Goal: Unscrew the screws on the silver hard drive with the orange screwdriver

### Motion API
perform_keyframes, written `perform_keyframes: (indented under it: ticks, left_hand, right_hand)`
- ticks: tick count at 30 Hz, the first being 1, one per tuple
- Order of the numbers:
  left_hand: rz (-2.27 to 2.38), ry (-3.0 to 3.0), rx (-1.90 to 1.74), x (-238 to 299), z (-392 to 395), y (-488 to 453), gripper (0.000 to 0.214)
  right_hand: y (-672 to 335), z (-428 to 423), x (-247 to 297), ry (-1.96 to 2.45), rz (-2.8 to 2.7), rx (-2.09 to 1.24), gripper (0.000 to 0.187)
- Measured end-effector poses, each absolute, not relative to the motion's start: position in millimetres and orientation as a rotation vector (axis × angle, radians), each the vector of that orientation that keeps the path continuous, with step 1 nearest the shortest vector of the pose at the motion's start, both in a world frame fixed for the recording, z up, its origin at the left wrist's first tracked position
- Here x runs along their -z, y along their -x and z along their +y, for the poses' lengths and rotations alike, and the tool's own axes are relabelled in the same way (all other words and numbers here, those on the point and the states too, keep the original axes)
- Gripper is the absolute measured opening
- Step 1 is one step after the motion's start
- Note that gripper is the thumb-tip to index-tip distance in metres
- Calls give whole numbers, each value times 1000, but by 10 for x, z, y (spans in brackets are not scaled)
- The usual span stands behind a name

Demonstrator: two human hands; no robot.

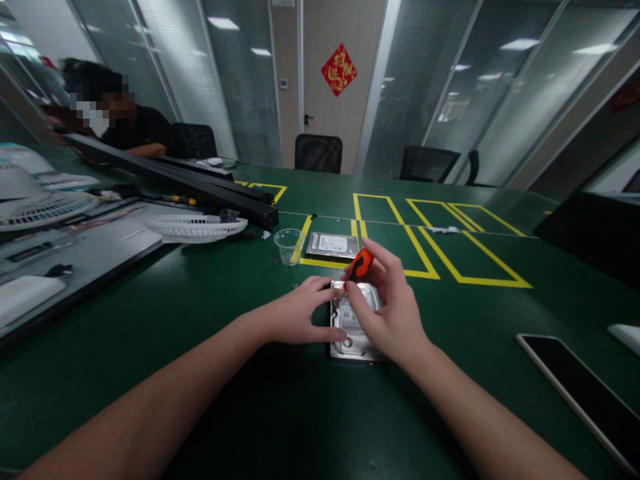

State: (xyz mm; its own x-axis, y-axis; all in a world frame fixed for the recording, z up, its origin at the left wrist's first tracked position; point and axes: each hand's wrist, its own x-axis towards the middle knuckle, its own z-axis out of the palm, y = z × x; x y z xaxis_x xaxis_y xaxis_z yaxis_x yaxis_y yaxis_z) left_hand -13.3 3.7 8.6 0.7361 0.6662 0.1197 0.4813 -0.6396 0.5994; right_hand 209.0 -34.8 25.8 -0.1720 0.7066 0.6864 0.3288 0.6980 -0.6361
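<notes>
A silver hard drive (354,343) lies flat on the green table in front of me. My left hand (300,312) steadies its left side, thumb resting on the near part of the cover and index finger towards the far edge. In my right hand (393,303) is an orange and black screwdriver (361,265), pinched by the handle and tilted. Its thin shaft points down at the left part of the drive; whether the tip sits in a screw is too small to tell. My right hand hides the drive's right side.
Beyond the drive stand a clear plastic cup (289,248) and a second hard drive (333,245) within yellow tape. Fan parts (195,227), a large panel (115,243) and long black bars (200,177) fill the left. A phone (575,393) lies right. Another person (145,130) sits far left.
</notes>
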Motion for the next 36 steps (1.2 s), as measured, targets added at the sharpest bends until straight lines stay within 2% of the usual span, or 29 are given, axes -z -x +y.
perform_keyframes:
  ticks: [7, 13, 19, 24, 31, 36]
  left_hand:
    - [874, -2391, -452, -73, 37, 133, 81]
    - [861, -2398, -460, -59, 52, 137, 85]
    - [872, -2389, -446, -75, 45, 132, 81]
    - [868, -2424, -432, -69, 49, 137, 84]
    - [862, -2424, -447, -50, 57, 141, 84]
    - [871, -2420, -433, -75, 44, 130, 85]
  right_hand:
    - [-2093, -333, -261, 848, -1768, -269, 69]
    - [-2070, -342, -252, 797, -1756, -434, 69]
    - [-2085, -337, -268, 829, -1774, -248, 69]
    - [-2071, -354, -251, 818, -1777, -412, 72]
    - [-2076, -333, -250, 856, -1776, -247, 71]
    - [-2071, -362, -262, 855, -1778, -348, 72]
